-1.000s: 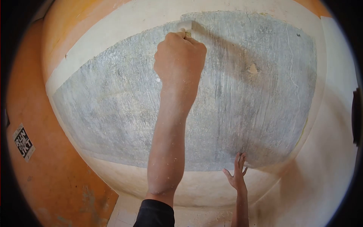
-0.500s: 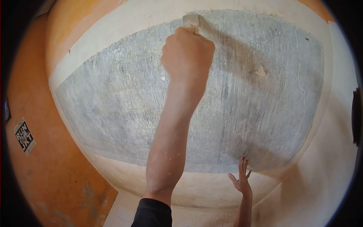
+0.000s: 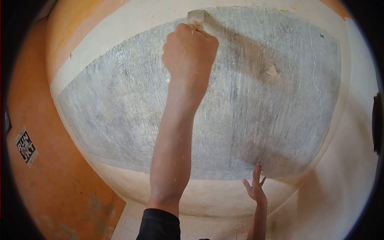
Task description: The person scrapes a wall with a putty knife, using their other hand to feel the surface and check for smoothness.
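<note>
My left hand [image 3: 190, 54] is closed in a fist around the handle of a scraper [image 3: 196, 16]. The scraper's flat, wide blade lies against the wall at the upper edge of a rough grey patch [image 3: 132, 104]; most of the handle is hidden in my fist. Lower down on the right, my right hand [image 3: 256, 190] is open, with fingers spread and pointing up. Its fingertips are at the patch's lower edge, seemingly resting on the wall, and it holds nothing.
A cream border [image 3: 108, 38] surrounds the grey patch. Bare pale spots, one a chipped hole [image 3: 272, 70], and a thin wavy crack [image 3: 317, 88] mark it. An orange surface [image 3: 52, 168] with a black-and-white sticker [image 3: 26, 147] stands at left. A dark object [image 3: 376, 124] is at the right edge.
My left hand and the scraper have shifted slightly left and up in view, along the patch's top edge. The view itself has moved a little. My right hand stays in nearly the same place.
</note>
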